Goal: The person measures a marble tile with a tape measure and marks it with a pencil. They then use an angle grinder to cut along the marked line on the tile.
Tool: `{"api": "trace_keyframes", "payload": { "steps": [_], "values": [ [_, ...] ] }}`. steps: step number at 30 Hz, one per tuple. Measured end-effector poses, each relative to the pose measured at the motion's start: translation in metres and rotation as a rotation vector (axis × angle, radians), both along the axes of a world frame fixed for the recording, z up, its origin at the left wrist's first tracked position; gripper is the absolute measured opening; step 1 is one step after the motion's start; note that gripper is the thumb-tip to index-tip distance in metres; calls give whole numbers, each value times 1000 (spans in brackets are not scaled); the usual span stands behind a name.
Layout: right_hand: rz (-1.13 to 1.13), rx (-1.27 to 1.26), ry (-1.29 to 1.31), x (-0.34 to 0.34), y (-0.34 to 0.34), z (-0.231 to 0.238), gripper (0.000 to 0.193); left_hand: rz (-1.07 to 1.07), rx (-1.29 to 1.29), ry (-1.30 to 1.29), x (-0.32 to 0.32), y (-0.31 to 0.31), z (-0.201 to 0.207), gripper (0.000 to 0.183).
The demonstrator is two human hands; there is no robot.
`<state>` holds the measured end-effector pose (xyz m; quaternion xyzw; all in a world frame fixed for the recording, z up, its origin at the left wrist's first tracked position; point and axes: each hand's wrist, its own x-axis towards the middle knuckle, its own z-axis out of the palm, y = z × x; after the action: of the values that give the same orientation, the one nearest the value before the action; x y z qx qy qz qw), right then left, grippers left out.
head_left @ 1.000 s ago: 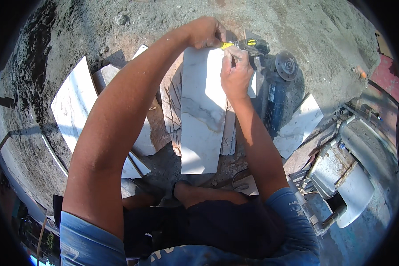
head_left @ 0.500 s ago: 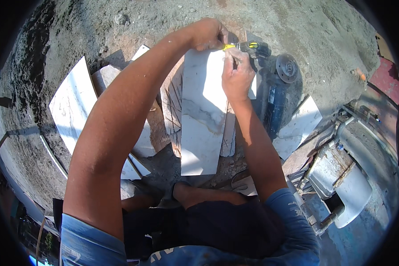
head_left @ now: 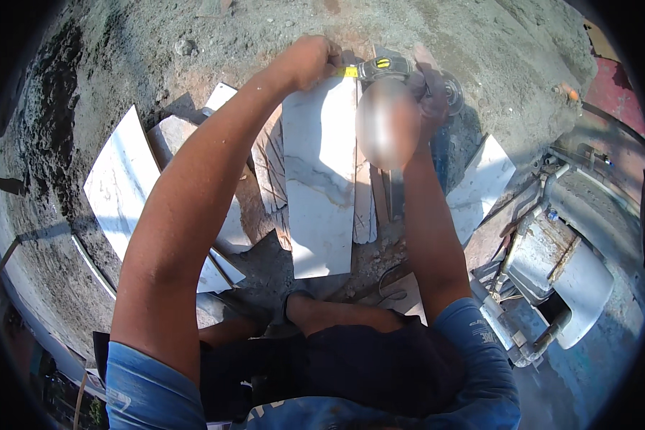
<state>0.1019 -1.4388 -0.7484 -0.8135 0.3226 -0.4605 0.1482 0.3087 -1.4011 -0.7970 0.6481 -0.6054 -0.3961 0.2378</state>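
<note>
At the far end of a long white grey-veined tile (head_left: 319, 179), my left hand (head_left: 312, 61) is closed on the yellow blade of a tape measure (head_left: 383, 68). The tape's dark case with a yellow mark sits just right of the tile's far edge, the short pulled-out blade running across that edge. My right hand (head_left: 431, 93) is beside the case, over an angle grinder (head_left: 451, 92). Motion and a round blurred patch hide most of its fingers, so its grip is unclear. The grinder's body is largely behind my right hand and forearm.
Under the long tile are scored tile-backed pieces (head_left: 364, 208). Cut white tiles lie left (head_left: 122, 183) and right (head_left: 484, 179) on rough grey ground. A whitish basin-like metal object with pipes (head_left: 584, 287) stands at the right. My legs are close to the tile's near end.
My right hand has moved right, off the tile's far edge to beside the tape case. My left hand still grips the blade, and the view has shifted slightly.
</note>
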Motion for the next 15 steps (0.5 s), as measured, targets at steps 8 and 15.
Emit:
{"api": "trace_keyframes", "payload": {
  "steps": [8, 15],
  "values": [
    [58, 482, 788, 1, -67, 17, 39, 187, -105, -223, -13, 25, 13, 21],
    [137, 518, 923, -9, -45, 11, 44, 137, -284, -307, 1, 37, 8, 27]
  ]
}}
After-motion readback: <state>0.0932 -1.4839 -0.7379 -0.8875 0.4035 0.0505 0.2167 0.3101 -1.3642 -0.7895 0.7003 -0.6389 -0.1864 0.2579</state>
